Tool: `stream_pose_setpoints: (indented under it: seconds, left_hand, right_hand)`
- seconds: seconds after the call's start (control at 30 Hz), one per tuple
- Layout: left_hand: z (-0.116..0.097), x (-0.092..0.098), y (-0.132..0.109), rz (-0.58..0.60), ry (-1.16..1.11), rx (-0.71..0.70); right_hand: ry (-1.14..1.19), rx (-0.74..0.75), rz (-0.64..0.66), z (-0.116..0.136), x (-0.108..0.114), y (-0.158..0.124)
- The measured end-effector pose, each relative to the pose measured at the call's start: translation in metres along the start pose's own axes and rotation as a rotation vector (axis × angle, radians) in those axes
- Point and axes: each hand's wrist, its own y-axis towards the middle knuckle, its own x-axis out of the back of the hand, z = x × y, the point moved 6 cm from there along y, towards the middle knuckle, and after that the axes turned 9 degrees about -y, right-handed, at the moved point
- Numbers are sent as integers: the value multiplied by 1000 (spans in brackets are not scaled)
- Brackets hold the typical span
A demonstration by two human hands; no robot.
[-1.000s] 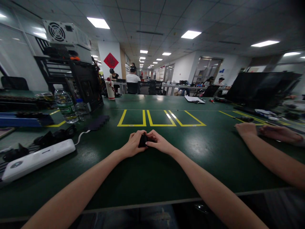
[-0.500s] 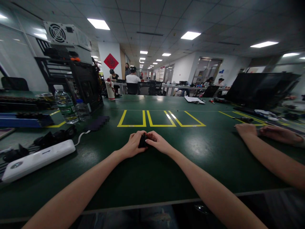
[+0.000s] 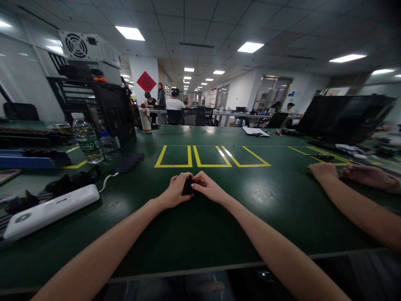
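Small black block (image 3: pixel 188 186), dull, mostly hidden by fingers; shape & long axis can't be told. It sits between both hands just above green table (image 3: pixel 194 234), near yellow boxes (image 3: pixel 208 156). Left hand (image 3: pixel 175 192) & right hand (image 3: pixel 208 188) pinch it, fingers curled tight.

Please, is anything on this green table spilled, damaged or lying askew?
Nothing stands out. The left hand and right hand together hold a small black object over the green table; the clear plastic water bottle stands upright.
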Motion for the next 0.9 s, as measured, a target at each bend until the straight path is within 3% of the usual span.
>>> stream_pose_setpoints:
  seconds: [0.17,0.5,0.9]
  left_hand:
    - [-1,0,0,11,-6,6]
    - [-3,2,0,24,-11,11]
    - [1,-1,0,-6,4,6]
  right_hand:
    - [10,-58,4,-4,-1,1]
    - [-6,4,57,7,0,-4]
    - [20,-37,9,-5,-1,2]
